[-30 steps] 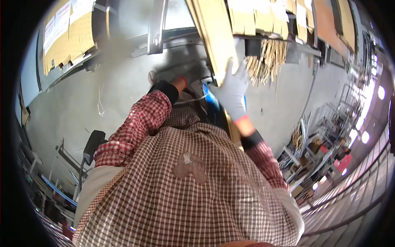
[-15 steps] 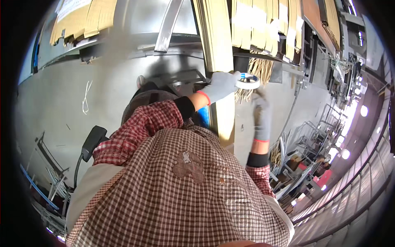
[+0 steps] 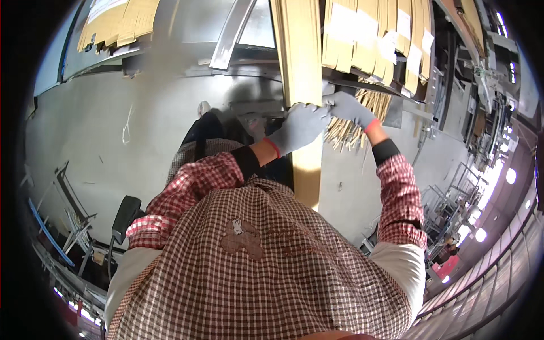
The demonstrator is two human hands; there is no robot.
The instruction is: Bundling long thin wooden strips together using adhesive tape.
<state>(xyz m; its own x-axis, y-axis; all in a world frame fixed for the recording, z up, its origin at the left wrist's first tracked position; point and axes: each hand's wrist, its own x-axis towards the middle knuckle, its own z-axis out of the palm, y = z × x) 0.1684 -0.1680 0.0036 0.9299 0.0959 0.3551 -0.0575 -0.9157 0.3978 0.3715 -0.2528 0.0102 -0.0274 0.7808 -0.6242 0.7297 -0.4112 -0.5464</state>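
Note:
A long tan stack of cardboard strips [image 3: 306, 175] runs from the bench toward my apron. My left hand [image 3: 301, 128], in a grey glove with a red cuff, lies across the stack with its fingers curled. Just to the right, my right hand [image 3: 350, 109], gloved the same way, reaches in from the right with its fingers bent at the stack's right edge. The two hands meet or nearly meet there. Whatever is between the fingers is hidden, and no tape roll shows.
More tan cardboard bundles with white labels [image 3: 362, 34] lie on the bench at the back right, others [image 3: 122, 25] at the far left. A metal bar [image 3: 231, 37] rests on the bench. Thin wooden-looking sticks [image 3: 371, 105] stand below. A black box with a cable [image 3: 126, 218] is at my left.
My right hand has come up and left from the side to meet the left hand. The white tape roll that was at my left fingers is out of sight. My view has shifted slightly.

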